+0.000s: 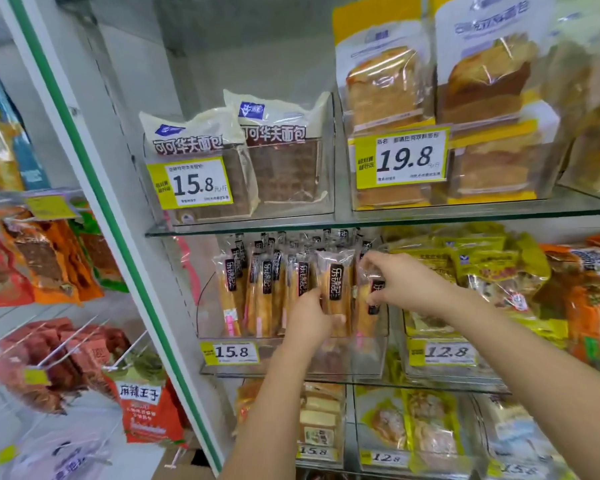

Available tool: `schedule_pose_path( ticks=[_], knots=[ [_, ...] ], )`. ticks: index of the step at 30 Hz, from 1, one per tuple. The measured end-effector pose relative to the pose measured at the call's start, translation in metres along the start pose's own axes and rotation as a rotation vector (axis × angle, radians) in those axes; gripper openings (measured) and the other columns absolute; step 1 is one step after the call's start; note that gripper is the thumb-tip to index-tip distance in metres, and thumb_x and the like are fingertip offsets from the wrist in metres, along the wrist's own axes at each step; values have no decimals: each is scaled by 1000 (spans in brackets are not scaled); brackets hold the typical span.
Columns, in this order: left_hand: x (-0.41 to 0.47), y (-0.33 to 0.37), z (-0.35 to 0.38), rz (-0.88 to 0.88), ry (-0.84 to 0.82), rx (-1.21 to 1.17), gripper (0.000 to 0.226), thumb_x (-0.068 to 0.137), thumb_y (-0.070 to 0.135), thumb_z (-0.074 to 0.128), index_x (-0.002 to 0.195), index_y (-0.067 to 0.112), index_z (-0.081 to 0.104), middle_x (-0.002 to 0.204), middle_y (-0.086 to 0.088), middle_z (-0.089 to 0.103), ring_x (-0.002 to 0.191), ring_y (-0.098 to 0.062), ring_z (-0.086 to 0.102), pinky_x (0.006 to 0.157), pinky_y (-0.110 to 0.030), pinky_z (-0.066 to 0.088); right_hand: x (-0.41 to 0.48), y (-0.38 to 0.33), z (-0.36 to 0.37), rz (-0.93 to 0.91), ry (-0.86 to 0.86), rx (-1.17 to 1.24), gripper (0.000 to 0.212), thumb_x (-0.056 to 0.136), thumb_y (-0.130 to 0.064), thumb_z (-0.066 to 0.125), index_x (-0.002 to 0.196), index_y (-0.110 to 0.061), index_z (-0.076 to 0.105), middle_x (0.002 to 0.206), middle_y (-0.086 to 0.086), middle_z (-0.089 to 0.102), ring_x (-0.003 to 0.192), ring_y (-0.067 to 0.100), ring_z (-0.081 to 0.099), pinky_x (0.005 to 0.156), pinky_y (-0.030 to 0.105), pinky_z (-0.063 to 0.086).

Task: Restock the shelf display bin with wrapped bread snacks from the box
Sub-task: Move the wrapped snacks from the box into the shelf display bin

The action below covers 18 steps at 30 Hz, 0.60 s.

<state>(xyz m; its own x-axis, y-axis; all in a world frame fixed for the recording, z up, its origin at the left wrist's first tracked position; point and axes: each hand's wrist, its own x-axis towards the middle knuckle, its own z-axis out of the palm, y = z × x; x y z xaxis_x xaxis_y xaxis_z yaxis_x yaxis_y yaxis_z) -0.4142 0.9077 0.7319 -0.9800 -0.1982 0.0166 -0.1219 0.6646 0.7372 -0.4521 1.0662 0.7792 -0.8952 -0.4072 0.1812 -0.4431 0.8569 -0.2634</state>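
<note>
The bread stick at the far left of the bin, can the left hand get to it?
Probably yes. The left hand is already at the bin, the bin's top is open, and that bread stick stands upright with nothing in front of it.

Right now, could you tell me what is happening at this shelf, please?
A person is filling the clear display bin on the middle shelf with wrapped bread sticks. The left hand grips one upright stick near its base, and the right hand pinches another beside it. The bin already holds a row of them standing upright.
</note>
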Motion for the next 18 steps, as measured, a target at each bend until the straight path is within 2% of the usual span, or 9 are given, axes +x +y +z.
schedule_pose_path(
  ticks=[4,7,9,11,13,15,18],
  knots=[
    [15,5,9,-75,-49,46,64,81,20,73,137,9,43,130,-7,56,116,-24,56,96,-35,46,26,6,-2,36,-92,11,56,75,-24,77,123,-22,50,130,3,56,112,21,54,85,32,45],
    [25,5,18,-129,-102,136,60,80,22,73,132,7,46,129,-10,56,117,-26,55,95,-34,46,43,11,-9,57,-154,29,48,78,-22,74,120,-22,50,131,1,53,111,19,52,79,27,40],
    [30,3,25,-143,-116,173,50,80,22,73,122,6,52,120,-11,60,110,-26,59,92,-34,50,53,12,-9,79,-161,35,48,78,-19,74,120,-21,51,131,1,52,112,18,51,80,26,40],
    [32,1,32,-148,-110,238,41,81,23,73,113,4,56,112,-11,63,103,-25,61,88,-33,52,63,14,-4,97,-130,48,51,76,-17,77,119,-22,51,133,1,51,118,19,49,91,31,44],
    [35,1,36,-139,-78,285,37,81,24,72,108,4,57,109,-10,64,100,-24,62,84,-31,52,66,13,4,112,-74,27,53,74,-18,78,120,-23,52,137,2,47,124,21,46,101,36,42],
    [35,3,36,-125,-21,279,43,80,28,73,111,4,55,108,-10,65,100,-24,63,80,-30,50,64,13,8,137,-18,-35,55,75,-19,77,124,-26,53,144,2,39,132,23,38,108,36,36],
    [35,7,37,-124,89,209,67,81,27,71,132,0,38,110,-12,66,104,-23,64,81,-32,50,57,13,12,168,-7,-119,62,80,-23,73,136,-32,47,152,5,26,141,28,22,114,40,28]
  ],
)
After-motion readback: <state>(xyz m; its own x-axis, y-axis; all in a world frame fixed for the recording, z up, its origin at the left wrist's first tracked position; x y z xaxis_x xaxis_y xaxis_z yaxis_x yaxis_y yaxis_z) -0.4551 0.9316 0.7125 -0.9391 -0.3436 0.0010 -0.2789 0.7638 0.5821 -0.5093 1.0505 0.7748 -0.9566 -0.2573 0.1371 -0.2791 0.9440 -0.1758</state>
